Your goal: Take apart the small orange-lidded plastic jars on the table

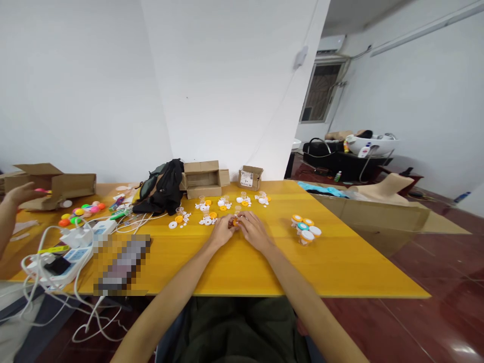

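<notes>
My left hand [222, 230] and my right hand [254, 229] meet over the yellow table [340, 267], fingertips pinched together on a small orange piece [235, 222]. Its exact shape is hidden by my fingers. Just beyond my hands lie several little groups of white and orange plastic parts [223, 204] with small clear cups. To the right of my right hand stands a cluster of small clear jars with orange, teal and white lids [305, 229].
Open cardboard boxes [202, 179] and a black bag [162, 186] sit at the table's far edge. Power strips with white cables [71, 247] and colourful round lids [81, 212] lie at left. Another person's hand [20, 194] reaches in from the left. A large cardboard sheet [378, 214] is at right.
</notes>
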### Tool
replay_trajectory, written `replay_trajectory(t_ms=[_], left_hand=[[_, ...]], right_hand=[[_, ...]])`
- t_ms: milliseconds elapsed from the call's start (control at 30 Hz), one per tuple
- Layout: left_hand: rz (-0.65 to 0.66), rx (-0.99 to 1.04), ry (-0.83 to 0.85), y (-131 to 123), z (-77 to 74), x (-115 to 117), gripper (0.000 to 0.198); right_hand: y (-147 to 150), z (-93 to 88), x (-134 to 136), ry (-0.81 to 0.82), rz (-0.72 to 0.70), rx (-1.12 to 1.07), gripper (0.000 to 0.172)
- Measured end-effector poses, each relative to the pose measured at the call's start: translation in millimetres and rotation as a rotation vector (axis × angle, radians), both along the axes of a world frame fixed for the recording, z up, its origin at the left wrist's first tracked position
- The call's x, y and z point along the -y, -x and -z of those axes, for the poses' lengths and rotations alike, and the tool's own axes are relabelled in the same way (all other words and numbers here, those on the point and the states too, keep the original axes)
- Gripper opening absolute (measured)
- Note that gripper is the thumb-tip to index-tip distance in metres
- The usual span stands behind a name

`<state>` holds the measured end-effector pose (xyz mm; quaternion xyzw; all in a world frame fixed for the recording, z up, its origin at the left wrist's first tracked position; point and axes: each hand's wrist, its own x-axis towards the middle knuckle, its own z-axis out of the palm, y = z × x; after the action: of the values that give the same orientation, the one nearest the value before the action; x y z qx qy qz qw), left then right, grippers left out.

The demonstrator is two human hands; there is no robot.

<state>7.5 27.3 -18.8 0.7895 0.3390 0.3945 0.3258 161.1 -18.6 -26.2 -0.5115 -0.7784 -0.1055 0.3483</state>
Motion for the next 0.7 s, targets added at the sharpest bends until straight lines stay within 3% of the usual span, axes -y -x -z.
replay_trajectory(t_ms=[367, 700], left_hand=[[0.004, -0.065, -0.05, -0.4, 1.3, -1.0, 0.027], [0.009, -0.085, -0.044, 0.4, 1.5, -0.6, 0.018]], right_hand=[[1.5, -4.0, 2.9, 0.005, 0.019, 0.083, 0.023], [-3.8, 1.1, 0.4, 0.032, -0.036, 0.013, 0.025]])
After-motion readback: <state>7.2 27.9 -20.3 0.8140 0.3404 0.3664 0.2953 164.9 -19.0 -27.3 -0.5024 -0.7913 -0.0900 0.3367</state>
